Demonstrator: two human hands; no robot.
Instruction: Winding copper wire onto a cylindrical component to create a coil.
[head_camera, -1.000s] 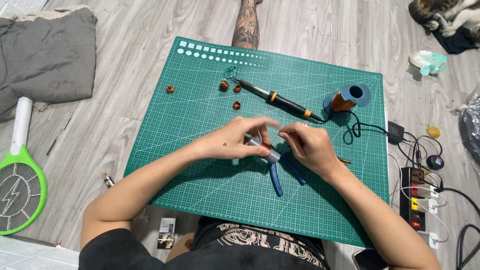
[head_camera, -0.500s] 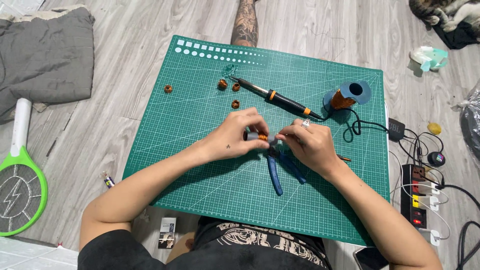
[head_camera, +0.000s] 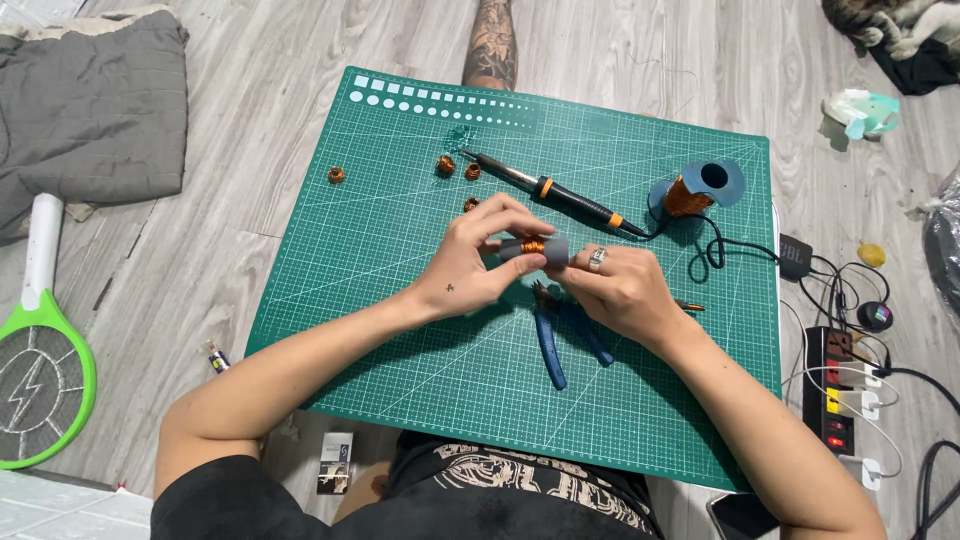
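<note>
while both hands pinch it above the cutting mat, a small bobbin wound with copper wire sits between the fingertips.
the left hand (head_camera: 470, 270) and right hand (head_camera: 615, 285) each grasp an end of the small bobbin (head_camera: 533, 247), held just over the green cutting mat (head_camera: 400, 250). it looks light and stiff, but the fine wire seems fragile, so the grey end flanges are the safer hold. blue pliers (head_camera: 560, 335) lie beneath the right hand, a soldering iron (head_camera: 560, 192) beyond.
</note>
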